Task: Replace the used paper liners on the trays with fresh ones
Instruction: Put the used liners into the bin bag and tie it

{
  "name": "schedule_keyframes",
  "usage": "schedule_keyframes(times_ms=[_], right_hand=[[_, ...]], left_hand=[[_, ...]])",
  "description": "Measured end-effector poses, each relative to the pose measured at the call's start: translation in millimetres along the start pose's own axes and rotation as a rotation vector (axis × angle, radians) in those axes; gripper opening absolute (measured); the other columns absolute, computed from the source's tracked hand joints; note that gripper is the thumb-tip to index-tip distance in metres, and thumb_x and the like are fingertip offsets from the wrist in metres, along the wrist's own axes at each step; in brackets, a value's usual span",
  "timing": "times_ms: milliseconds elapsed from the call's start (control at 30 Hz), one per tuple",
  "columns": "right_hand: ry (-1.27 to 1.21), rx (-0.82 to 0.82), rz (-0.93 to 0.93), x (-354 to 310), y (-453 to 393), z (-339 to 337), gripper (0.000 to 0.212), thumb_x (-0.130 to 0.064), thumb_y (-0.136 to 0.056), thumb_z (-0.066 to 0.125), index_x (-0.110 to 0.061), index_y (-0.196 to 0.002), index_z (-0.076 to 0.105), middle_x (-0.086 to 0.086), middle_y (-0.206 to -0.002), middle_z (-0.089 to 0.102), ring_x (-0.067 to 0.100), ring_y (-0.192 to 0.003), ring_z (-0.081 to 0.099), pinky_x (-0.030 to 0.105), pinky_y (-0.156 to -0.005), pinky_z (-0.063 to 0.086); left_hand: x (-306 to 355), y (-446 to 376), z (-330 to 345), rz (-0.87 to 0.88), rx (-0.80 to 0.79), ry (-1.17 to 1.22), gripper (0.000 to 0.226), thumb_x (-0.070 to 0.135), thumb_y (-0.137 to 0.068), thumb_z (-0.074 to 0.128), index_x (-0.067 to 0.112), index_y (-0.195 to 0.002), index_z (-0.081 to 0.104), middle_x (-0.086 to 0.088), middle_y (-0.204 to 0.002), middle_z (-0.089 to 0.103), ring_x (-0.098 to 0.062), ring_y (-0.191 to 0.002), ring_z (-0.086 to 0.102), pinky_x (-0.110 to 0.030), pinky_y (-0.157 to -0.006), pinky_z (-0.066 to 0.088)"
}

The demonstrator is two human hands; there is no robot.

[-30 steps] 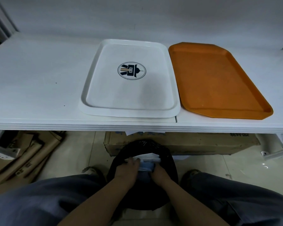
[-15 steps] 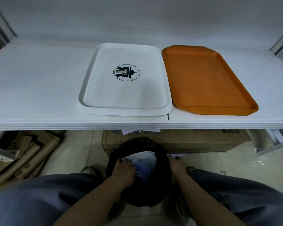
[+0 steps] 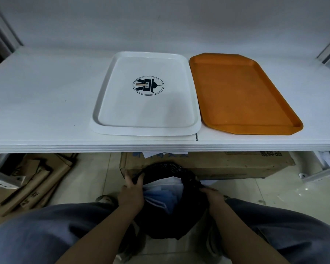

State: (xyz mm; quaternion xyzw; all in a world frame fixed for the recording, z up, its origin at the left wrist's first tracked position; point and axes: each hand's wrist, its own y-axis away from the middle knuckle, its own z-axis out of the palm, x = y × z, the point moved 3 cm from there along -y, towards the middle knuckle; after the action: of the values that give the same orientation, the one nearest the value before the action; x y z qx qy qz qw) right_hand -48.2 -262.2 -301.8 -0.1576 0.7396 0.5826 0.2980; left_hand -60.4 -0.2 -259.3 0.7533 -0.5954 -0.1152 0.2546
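Head view is showing crumpled white and pale blue paper liners [image 3: 164,193] lying inside a black bin bag [image 3: 168,221] on the floor between the person's knees. Left hand [image 3: 131,195] is gripping the bag's left rim, fingers [image 3: 139,179] curling over the edge. Right hand [image 3: 212,196] is holding the right rim, apparently pinching it, though its fingers are mostly hidden. Above, on the white worktop [image 3: 42,103], a white logo tray [image 3: 147,94] and an orange tray [image 3: 240,94] are sitting side by side, both bare. Behind the bag a cardboard box [image 3: 236,164] is resting.
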Motion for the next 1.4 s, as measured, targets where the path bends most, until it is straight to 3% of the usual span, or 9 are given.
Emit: schedule_keyframes(times_ms=[100,267,633,767,833,1000,1100,1200,1400], right_hand=[[-0.075,0.103,-0.166,-11,11,-3,0.022,0.005,-0.083,0.065,0.007,-0.105,0.062,0.017,-0.091,0.063,0.031,-0.083,0.061,0.008,-0.046,0.046],[-0.110,0.033,-0.280,-21,20,11,0.012,-0.002,-0.086,0.066,-0.002,-0.097,0.060,0.013,-0.084,0.061,0.022,-0.076,0.059,0.006,-0.051,0.047],[0.222,-0.017,-0.129,-34,6,17,0.051,-0.031,-0.095,0.051,0.001,-0.134,0.048,0.018,-0.136,0.052,0.033,-0.120,0.051,0.032,-0.102,0.038],[0.302,-0.020,-0.129,-43,-3,29,0.056,-0.036,-0.095,0.050,-0.002,-0.139,0.043,0.016,-0.143,0.045,0.032,-0.127,0.046,0.031,-0.108,0.034],[0.307,-0.021,-0.142,-49,-8,37,0.054,-0.035,-0.097,0.048,-0.001,-0.139,0.042,0.016,-0.145,0.042,0.032,-0.130,0.043,0.030,-0.108,0.031],[0.439,-0.032,-0.180,-55,-19,43,0.040,-0.022,-0.099,0.045,0.001,-0.132,0.050,0.021,-0.139,0.048,0.034,-0.126,0.046,0.035,-0.106,0.034],[0.477,0.013,-0.256,-54,-23,42,0.026,-0.012,-0.092,0.056,0.004,-0.111,0.063,0.021,-0.114,0.064,0.032,-0.106,0.059,0.029,-0.079,0.043],[0.380,0.060,-0.389,-57,-19,43,0.017,-0.008,-0.090,0.060,-0.001,-0.105,0.064,0.010,-0.095,0.061,0.023,-0.093,0.058,0.023,-0.070,0.038],[0.225,0.039,-0.609,-66,6,44,0.008,0.000,-0.090,0.057,-0.008,-0.092,0.059,0.011,-0.090,0.063,0.025,-0.090,0.059,0.034,-0.085,0.046]], left_hand=[[-1,3,-2,0.007,0.107,-0.024,0.055,0.011,-0.094,0.046,0.023,-0.143,0.023,-0.017,-0.138,0.027,-0.030,-0.107,0.053,-0.034,-0.076,0.044],[-11,3,-7,-0.066,0.128,0.015,0.034,0.009,-0.097,0.041,0.009,-0.130,0.031,-0.015,-0.130,0.044,-0.029,-0.111,0.057,-0.036,-0.085,0.048],[-34,-15,-10,-0.262,-0.213,0.571,0.027,0.029,-0.096,0.045,0.007,-0.086,0.058,-0.021,-0.114,0.058,-0.033,-0.112,0.057,-0.026,-0.077,0.040],[-28,-30,-5,-0.205,-0.270,0.575,0.043,0.030,-0.104,0.027,0.004,-0.132,0.047,-0.020,-0.139,0.047,-0.031,-0.123,0.050,-0.027,-0.092,0.039],[-27,-39,-2,-0.221,-0.311,0.646,0.044,0.030,-0.104,0.029,0.001,-0.132,0.047,-0.020,-0.136,0.049,-0.033,-0.122,0.051,-0.032,-0.099,0.041],[-31,-48,-3,-0.299,-0.265,0.674,0.039,0.025,-0.102,0.039,0.001,-0.131,0.050,-0.019,-0.132,0.054,-0.031,-0.121,0.053,-0.028,-0.080,0.045],[-28,-48,-15,-0.341,-0.130,0.834,0.020,0.012,-0.099,0.045,0.002,-0.091,0.060,-0.015,-0.099,0.061,-0.027,-0.098,0.061,-0.022,-0.065,0.036],[-23,-50,-20,-0.327,0.071,1.163,0.016,-0.009,-0.090,0.051,0.001,-0.086,0.063,-0.011,-0.092,0.062,-0.024,-0.087,0.056,-0.028,-0.079,0.045],[-16,-41,-31,-0.061,0.230,1.110,0.041,-0.018,-0.082,0.049,0.022,-0.072,0.057,-0.005,-0.085,0.061,-0.029,-0.095,0.060,-0.034,-0.087,0.048]])
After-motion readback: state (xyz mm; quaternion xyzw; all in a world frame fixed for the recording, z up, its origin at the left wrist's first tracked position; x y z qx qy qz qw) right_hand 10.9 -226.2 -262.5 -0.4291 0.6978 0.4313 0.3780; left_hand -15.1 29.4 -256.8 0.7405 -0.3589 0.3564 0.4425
